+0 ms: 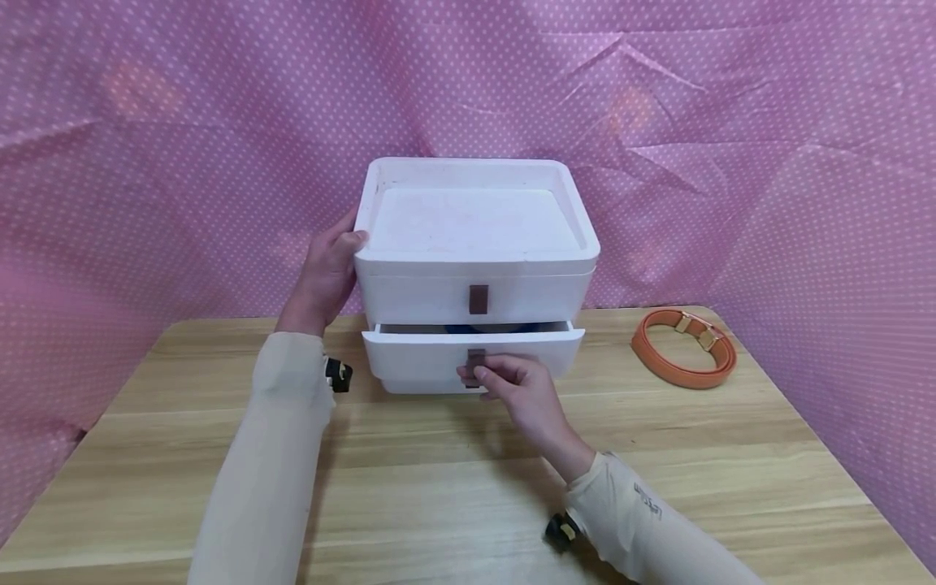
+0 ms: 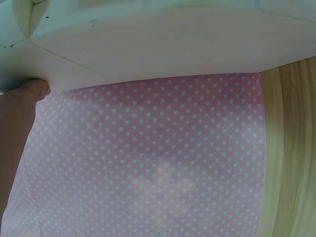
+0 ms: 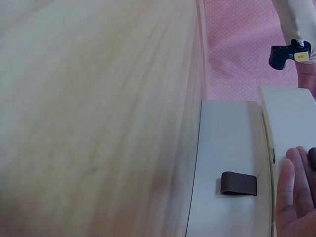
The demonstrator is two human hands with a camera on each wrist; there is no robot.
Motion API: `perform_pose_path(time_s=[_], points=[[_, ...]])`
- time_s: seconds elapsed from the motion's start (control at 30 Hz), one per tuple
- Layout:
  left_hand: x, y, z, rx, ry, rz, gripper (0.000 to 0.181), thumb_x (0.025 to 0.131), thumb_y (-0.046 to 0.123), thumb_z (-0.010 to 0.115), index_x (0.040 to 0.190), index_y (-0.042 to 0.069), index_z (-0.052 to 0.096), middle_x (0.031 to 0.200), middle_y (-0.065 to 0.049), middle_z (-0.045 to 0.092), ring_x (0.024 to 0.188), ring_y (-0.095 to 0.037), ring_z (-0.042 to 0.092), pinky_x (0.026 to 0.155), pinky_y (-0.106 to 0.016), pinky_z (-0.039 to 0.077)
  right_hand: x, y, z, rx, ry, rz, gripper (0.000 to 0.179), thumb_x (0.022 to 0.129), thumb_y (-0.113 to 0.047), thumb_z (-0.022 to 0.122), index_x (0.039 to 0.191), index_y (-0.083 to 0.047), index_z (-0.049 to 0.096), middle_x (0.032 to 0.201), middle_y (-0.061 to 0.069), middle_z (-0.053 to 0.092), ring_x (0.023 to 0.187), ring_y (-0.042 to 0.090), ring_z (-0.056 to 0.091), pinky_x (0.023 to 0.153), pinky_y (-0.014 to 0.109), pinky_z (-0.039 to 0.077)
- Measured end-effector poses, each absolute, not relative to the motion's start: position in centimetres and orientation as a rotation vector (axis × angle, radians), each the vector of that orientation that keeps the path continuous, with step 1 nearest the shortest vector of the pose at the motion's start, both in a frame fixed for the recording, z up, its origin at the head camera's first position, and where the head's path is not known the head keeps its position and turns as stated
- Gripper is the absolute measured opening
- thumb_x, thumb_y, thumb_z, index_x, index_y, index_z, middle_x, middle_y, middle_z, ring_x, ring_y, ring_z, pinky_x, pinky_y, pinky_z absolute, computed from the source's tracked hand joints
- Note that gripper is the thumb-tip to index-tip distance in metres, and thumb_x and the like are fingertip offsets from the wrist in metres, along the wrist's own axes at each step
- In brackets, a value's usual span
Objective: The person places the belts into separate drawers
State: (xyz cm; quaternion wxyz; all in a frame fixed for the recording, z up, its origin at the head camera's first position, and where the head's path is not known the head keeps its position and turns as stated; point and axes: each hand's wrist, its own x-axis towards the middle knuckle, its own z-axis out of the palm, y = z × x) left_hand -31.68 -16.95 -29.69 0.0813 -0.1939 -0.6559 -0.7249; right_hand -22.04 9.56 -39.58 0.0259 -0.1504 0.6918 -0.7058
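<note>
A white drawer unit [image 1: 478,219] with a shallow tray top stands at the back of the table. Its middle drawer [image 1: 420,355] is pulled out a little, and something blue [image 1: 461,329] shows through the gap. My right hand [image 1: 521,390] pinches the brown pull tab [image 1: 475,357] on that drawer's front. Against the unit's left side rests my left hand [image 1: 327,272], with the thumb at the top rim. The left wrist view shows the thumb [image 2: 37,89] touching the white side wall [image 2: 163,44].
An orange coiled belt [image 1: 683,375] with gold metal parts lies at the right on the wooden table [image 1: 409,504]. Pink dotted cloth [image 1: 468,73] hangs behind and at the sides. The upper drawer's brown tab [image 1: 478,299] and the bottom drawer's tab [image 3: 239,183] hang free.
</note>
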Motion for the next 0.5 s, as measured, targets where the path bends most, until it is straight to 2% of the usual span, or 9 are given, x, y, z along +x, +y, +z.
perform_pose_path(time_s=[0.13,0.37,0.5], points=[[-31.62,-16.99,-29.6,-0.557,-1.983,-2.168,0.062,0.093,0.02,0.048,0.154,0.015,0.033,0.158,-0.006,0.031,0.141,-0.026,0.032,0.115,-0.039,0.027,-22.06,9.56,-39.4,-0.455,2.144,-2.177,0.021,0.096,-0.008,0.062,0.111,0.004,0.069,0.104,0.012,0.073,0.099,0.026,0.069,0.084,0.056,0.054],[-31.55,-16.93,-29.45,-0.559,-1.986,-2.185,0.064,0.093,0.02,0.048,0.154,0.013,0.032,0.157,-0.009,0.032,0.14,-0.028,0.034,0.115,-0.04,0.028,-22.16,9.59,-39.25,-0.449,2.18,-2.157,0.021,0.096,-0.009,0.062,0.11,0.004,0.07,0.104,0.012,0.073,0.099,0.025,0.069,0.081,0.051,0.056],[-31.47,-16.82,-29.33,-0.536,-2.009,-2.172,0.063,0.093,0.021,0.048,0.154,0.016,0.033,0.157,-0.006,0.032,0.14,-0.027,0.033,0.115,-0.04,0.028,-22.22,9.68,-39.19,-0.437,2.184,-2.151,0.021,0.096,-0.009,0.062,0.11,0.004,0.07,0.103,0.012,0.073,0.1,0.024,0.069,0.08,0.049,0.057]])
